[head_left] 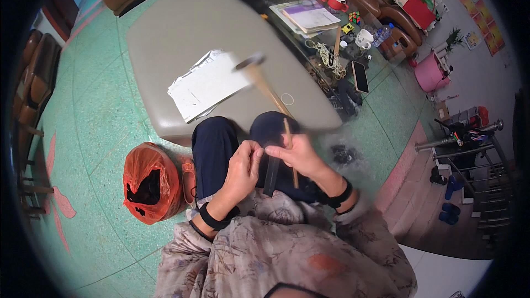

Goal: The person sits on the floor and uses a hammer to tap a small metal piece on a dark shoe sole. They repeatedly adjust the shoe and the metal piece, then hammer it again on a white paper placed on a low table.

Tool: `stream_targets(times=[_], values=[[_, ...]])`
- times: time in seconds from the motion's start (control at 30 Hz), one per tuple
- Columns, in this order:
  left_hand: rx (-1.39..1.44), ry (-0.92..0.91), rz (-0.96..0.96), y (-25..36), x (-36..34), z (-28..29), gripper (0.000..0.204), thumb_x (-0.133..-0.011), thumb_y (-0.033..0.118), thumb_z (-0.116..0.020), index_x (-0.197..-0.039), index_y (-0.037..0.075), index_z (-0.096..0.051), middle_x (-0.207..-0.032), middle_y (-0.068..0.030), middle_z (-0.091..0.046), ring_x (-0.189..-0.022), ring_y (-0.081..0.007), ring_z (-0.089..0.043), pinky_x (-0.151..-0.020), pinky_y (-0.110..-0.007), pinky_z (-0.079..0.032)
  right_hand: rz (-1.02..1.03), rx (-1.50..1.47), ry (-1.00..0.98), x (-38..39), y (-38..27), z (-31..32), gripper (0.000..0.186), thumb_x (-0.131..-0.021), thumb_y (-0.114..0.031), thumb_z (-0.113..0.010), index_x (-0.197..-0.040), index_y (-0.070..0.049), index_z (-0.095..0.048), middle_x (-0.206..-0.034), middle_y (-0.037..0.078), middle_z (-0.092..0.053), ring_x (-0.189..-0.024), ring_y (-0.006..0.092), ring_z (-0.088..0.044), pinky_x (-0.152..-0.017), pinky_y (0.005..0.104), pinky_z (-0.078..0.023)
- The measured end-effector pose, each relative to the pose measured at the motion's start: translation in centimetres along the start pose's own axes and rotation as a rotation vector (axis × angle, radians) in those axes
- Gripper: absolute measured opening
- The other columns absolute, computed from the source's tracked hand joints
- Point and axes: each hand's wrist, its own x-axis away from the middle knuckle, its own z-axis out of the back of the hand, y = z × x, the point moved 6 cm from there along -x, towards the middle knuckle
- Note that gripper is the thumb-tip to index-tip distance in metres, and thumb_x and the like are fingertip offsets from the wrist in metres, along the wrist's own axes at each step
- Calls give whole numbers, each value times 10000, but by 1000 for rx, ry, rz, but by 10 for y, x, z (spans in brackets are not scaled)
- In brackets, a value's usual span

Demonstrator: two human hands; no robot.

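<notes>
My left hand (245, 163) is held over my lap with thumb and fingertips pinched together; whatever is in the pinch is too small to make out. Close beside it, my right hand (302, 155) is closed around a thin wooden stick (295, 177), which runs upright through the fingers and shows above and below them. The right thumb reaches toward the left fingertips. A dark, flat, see-through strip (271, 175) lies below the thumb over my lap; whether a hand holds it I cannot tell. Beyond my knees, a wooden-handled hammer (270, 91) appears blurred over the grey padded bench (182, 27).
White papers (207, 85) and a rubber band (287, 99) lie on the bench. A red plastic bag (152, 182) stands on the floor at left. At right, a low table carries a phone (360, 76), tangled cord (329, 60), a white mug (364, 39) and booklets (309, 17).
</notes>
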Motion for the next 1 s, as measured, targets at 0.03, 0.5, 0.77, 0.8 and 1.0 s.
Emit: stream_targets(times=[0.03,0.5,0.77,0.8,1.0], values=[[32,-41,2,-3,0,0,102,-926,108,-512,-885,16,-497,-675,-35,-467,-584,-106,-440,-532,-247,-386,-60,-13,-69,-3,3,-1,353,-825,-216,-687,-617,-36,-465,-590,-62,-374,-571,37,-329,-441,255,-278],[636,138,364,-41,-8,2,66,-869,53,-603,-871,8,-556,-785,-58,-613,-682,-100,-575,-644,-219,-468,-126,-478,-36,-32,2,-15,117,-825,-91,-628,-724,-54,-583,-662,-64,-517,-564,18,-448,-471,205,-348],[583,120,421,-54,-16,-2,101,-841,38,-632,-830,14,-534,-772,-18,-586,-649,-60,-549,-591,-189,-459,-226,-384,-102,-44,15,-8,163,-823,-162,-672,-734,-97,-551,-600,-78,-455,-446,5,-343,-377,193,-245],[605,109,435,-55,-16,-3,97,-841,37,-632,-840,12,-538,-777,-18,-589,-652,-59,-550,-595,-188,-460,-188,-290,-66,-45,12,-5,156,-821,-161,-674,-744,-91,-557,-604,-77,-461,-449,6,-351,-377,191,-249],[674,125,440,-56,-13,-1,75,-849,20,-614,-881,-2,-550,-796,-35,-606,-694,-88,-591,-637,-210,-497,-212,-445,-24,-45,20,-4,103,-810,-125,-670,-806,-66,-586,-632,-56,-516,-454,8,-376,-372,178,-263]])
